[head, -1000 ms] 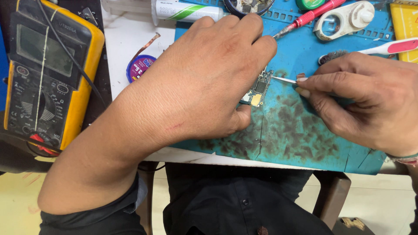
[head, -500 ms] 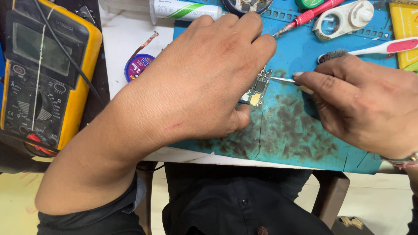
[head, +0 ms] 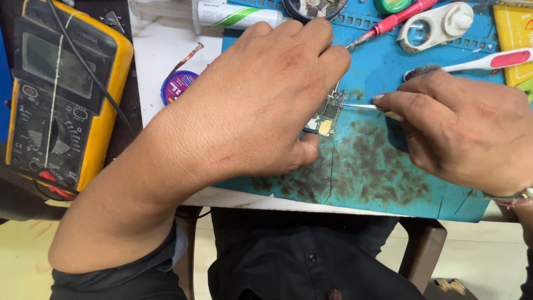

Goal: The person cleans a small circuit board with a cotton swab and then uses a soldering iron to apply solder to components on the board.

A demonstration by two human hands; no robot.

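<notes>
Blue mat (head: 388,183): stained, silicone-looking, landmark for all below; on a white bench.
Circuit board (head: 327,114): small, green with a gold patch, lying on the mat near its middle, half hidden under the left fingers.
Left hand (head: 261,105): palm down over the board, fingers curled, thumb and fingertips pinning its edges against the mat.
Right hand (head: 461,130): to the right on the mat, closed in a pen grip on thin metal tweezers (head: 361,106), tip touching the board's right edge.
Step in hand: probably probing or lifting 1 tiny part on the board, board clamped steady.
Next move calls for: fine, light tip pressure and no slip of the pinning fingers, judging by the part size.
Change from 0.5 s ago: right hand slightly lower and nearer the board; left hand unmoved.
Beyond the mat's left edge: yellow multimeter (head: 61,100), small purple wick spool (head: 177,86).
Along the mat's top edge: red screwdriver (head: 394,21), toothbrush (head: 472,64).
</notes>
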